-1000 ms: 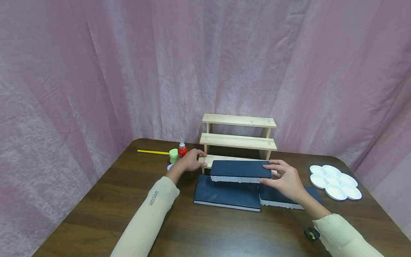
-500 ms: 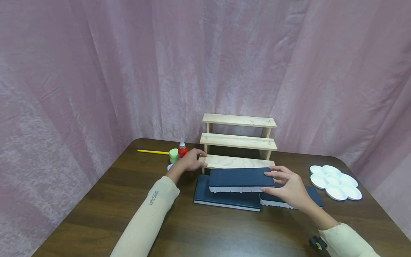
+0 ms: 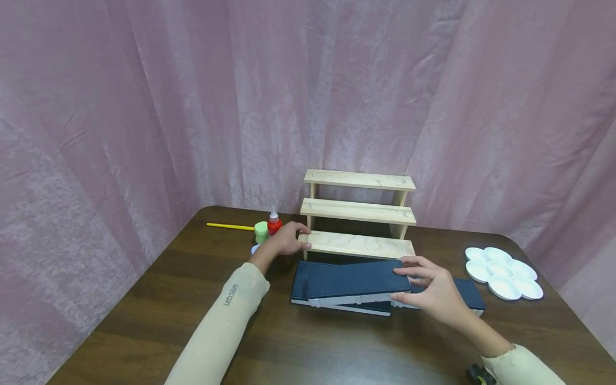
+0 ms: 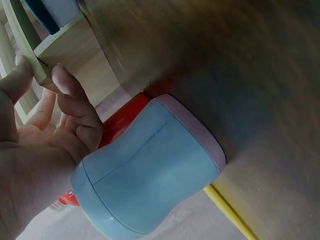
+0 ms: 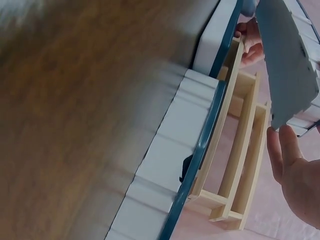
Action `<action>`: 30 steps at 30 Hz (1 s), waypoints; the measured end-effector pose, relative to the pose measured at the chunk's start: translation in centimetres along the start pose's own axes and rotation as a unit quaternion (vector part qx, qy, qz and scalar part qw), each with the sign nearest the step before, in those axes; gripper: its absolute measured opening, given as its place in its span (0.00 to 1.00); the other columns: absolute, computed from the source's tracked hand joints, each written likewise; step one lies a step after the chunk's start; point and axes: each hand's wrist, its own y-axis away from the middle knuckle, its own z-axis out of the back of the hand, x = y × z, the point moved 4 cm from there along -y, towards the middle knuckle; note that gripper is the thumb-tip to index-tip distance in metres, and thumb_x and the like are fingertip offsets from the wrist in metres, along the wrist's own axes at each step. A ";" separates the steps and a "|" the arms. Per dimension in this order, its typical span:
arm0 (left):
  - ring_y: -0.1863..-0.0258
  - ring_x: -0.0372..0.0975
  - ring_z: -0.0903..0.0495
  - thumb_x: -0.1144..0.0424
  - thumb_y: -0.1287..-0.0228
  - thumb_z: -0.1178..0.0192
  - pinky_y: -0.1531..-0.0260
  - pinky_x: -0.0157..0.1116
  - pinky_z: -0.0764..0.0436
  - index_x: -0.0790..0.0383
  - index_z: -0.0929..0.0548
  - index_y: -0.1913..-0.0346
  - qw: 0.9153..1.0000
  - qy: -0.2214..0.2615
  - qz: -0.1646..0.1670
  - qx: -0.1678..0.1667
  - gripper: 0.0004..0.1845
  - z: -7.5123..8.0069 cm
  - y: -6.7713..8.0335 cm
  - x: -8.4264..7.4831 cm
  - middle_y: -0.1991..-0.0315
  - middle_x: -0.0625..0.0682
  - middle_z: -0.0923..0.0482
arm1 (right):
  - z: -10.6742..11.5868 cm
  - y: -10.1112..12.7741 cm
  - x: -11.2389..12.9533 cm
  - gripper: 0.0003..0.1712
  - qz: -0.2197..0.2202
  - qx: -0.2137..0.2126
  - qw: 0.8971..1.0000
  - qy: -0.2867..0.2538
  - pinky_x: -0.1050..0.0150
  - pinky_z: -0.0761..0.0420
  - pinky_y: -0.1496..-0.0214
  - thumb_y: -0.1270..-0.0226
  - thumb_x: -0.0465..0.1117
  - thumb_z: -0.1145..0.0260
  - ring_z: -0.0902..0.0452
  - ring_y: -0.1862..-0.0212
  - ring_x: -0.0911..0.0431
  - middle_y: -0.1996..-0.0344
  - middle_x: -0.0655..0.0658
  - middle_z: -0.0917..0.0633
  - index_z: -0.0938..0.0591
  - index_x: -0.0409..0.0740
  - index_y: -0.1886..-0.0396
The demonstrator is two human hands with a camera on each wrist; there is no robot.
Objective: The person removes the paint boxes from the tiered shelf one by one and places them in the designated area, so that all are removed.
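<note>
My left hand (image 3: 287,239) pinches the left end of the lowest shelf on a three-step wooden rack (image 3: 358,243); the left wrist view shows thumb and fingertips on either side of the board's corner (image 4: 41,72). With thumb and fingers my right hand (image 3: 435,294) grips the right end of a flat case with a dark blue top and white ribbed sides (image 3: 358,279). Its grey underside (image 5: 287,60) faces the right wrist camera. This case overlaps a similar flat case (image 3: 300,280) on the table, and a third (image 3: 468,293) lies to the right.
Left of the rack stand a red bottle (image 3: 274,225), a green jar (image 3: 261,233) and a light blue waisted jar (image 4: 150,170), with a yellow stick (image 3: 230,226) lying beside them. A white flower-shaped palette (image 3: 502,272) lies at right. Pink curtain (image 3: 240,107) hangs behind.
My right hand has brought the held case down and nearer, away from the lowest shelf to over the case on the table; it is now turned slightly. My left hand has stayed at the rack.
</note>
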 end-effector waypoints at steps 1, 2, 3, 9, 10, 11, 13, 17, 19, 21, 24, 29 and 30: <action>0.40 0.51 0.28 0.58 0.40 0.29 0.38 0.48 0.29 0.59 0.18 0.44 1.000 -0.001 -0.001 0.000 0.22 0.0 0.0 0.0 0.39 0.60 0.25 | -0.1 0.1 0.1 0.24 0.001 0.001 1.000 -0.003 0.72 0.20 0.52 0.55 0.41 0.16 0.23 0.44 0.50 0.45 0.45 0.20 0.11 0.43 0.54; 0.39 0.51 0.28 0.59 0.40 0.29 0.38 0.48 0.29 0.60 0.18 0.44 1.000 -0.002 -0.002 -0.001 0.22 0.0 0.0 0.0 0.40 0.60 0.25 | -0.1 0.1 0.2 0.24 0.002 0.001 1.000 -0.007 0.72 0.20 0.52 0.55 0.41 0.16 0.23 0.44 0.51 0.45 0.45 0.20 0.11 0.43 0.55; 0.39 0.51 0.28 0.59 0.40 0.29 0.37 0.48 0.29 0.60 0.18 0.44 1.000 -0.002 -0.003 -0.001 0.22 0.0 -0.1 0.1 0.40 0.60 0.25 | -0.2 0.2 0.3 0.24 0.004 0.002 1.000 -0.009 0.72 0.20 0.52 0.56 0.41 0.16 0.23 0.44 0.51 0.45 0.44 0.20 0.11 0.43 0.55; 0.39 0.51 0.28 0.59 0.40 0.29 0.38 0.48 0.29 0.60 0.18 0.44 1.000 0.001 -0.006 0.000 0.22 -0.2 -0.2 0.2 0.39 0.60 0.25 | -0.5 0.8 0.7 0.24 0.004 0.009 1.000 -0.019 0.67 0.19 0.52 0.57 0.40 0.15 0.21 0.45 0.54 0.45 0.44 0.19 0.11 0.45 0.56; 0.39 0.51 0.28 0.59 0.40 0.29 0.38 0.48 0.29 0.60 0.18 0.44 1.000 0.002 -0.005 0.001 0.21 -0.2 -0.2 0.2 0.39 0.60 0.25 | -0.5 0.9 0.8 0.24 0.003 0.011 1.000 -0.020 0.66 0.18 0.52 0.57 0.40 0.15 0.21 0.46 0.53 0.45 0.44 0.19 0.11 0.45 0.56; 0.39 0.50 0.28 0.59 0.40 0.29 0.38 0.48 0.29 0.60 0.18 0.44 1.000 0.003 -0.004 0.001 0.22 -0.2 -0.2 0.2 0.39 0.60 0.25 | -0.6 1.0 0.9 0.24 0.002 0.014 1.000 -0.021 0.65 0.18 0.52 0.57 0.41 0.15 0.21 0.46 0.53 0.45 0.45 0.19 0.11 0.46 0.56; 0.38 0.50 0.28 0.59 0.40 0.29 0.38 0.48 0.29 0.60 0.18 0.44 1.000 0.004 -0.001 0.002 0.22 -0.2 -0.2 0.2 0.39 0.60 0.25 | -0.8 1.2 1.1 0.24 -0.002 0.020 1.000 -0.022 0.64 0.18 0.52 0.57 0.42 0.15 0.21 0.46 0.52 0.45 0.45 0.19 0.11 0.47 0.56; 0.38 0.50 0.29 0.59 0.40 0.29 0.37 0.48 0.29 0.59 0.18 0.43 1.000 0.004 0.001 0.002 0.22 -0.1 -0.1 0.1 0.38 0.60 0.26 | -1.0 1.6 1.5 0.24 -0.009 0.027 0.999 -0.022 0.67 0.18 0.52 0.57 0.43 0.15 0.20 0.46 0.54 0.45 0.46 0.19 0.11 0.49 0.57; 0.38 0.50 0.29 0.58 0.40 0.29 0.37 0.48 0.29 0.59 0.18 0.43 1.000 0.003 0.001 0.002 0.22 -0.1 -0.1 0.1 0.39 0.60 0.26 | -1.1 1.9 1.7 0.24 -0.009 0.029 0.999 -0.023 0.69 0.19 0.53 0.57 0.44 0.15 0.20 0.47 0.56 0.45 0.47 0.19 0.11 0.49 0.57; 0.38 0.50 0.29 0.58 0.40 0.29 0.37 0.48 0.29 0.59 0.18 0.43 1.000 0.001 0.002 0.001 0.22 -0.1 -0.1 0.1 0.39 0.60 0.26 | -1.3 2.1 1.9 0.24 -0.007 0.032 0.999 -0.027 0.69 0.19 0.53 0.58 0.44 0.15 0.20 0.47 0.58 0.46 0.47 0.19 0.11 0.49 0.57; 0.38 0.50 0.29 0.58 0.40 0.29 0.37 0.48 0.29 0.59 0.18 0.43 1.000 -0.001 0.002 0.000 0.22 -0.1 -0.1 0.1 0.39 0.60 0.26 | -1.6 2.4 2.2 0.24 -0.001 0.033 0.999 -0.032 0.69 0.19 0.53 0.59 0.44 0.15 0.19 0.48 0.58 0.46 0.46 0.18 0.11 0.48 0.58; 0.38 0.50 0.29 0.58 0.40 0.29 0.37 0.48 0.29 0.59 0.18 0.43 1.000 0.001 0.002 0.001 0.22 -0.1 0.0 0.0 0.38 0.60 0.26 | -1.9 2.7 2.6 0.24 0.000 0.034 0.999 -0.028 0.65 0.17 0.53 0.59 0.46 0.14 0.20 0.47 0.56 0.47 0.44 0.18 0.11 0.50 0.59; 0.38 0.50 0.29 0.58 0.39 0.29 0.37 0.49 0.29 0.59 0.18 0.43 1.000 0.001 0.001 0.001 0.22 -0.1 0.0 0.0 0.38 0.60 0.26 | -1.9 2.8 2.7 0.24 -0.001 0.034 0.999 -0.028 0.64 0.17 0.53 0.60 0.46 0.14 0.21 0.47 0.55 0.47 0.44 0.18 0.11 0.49 0.59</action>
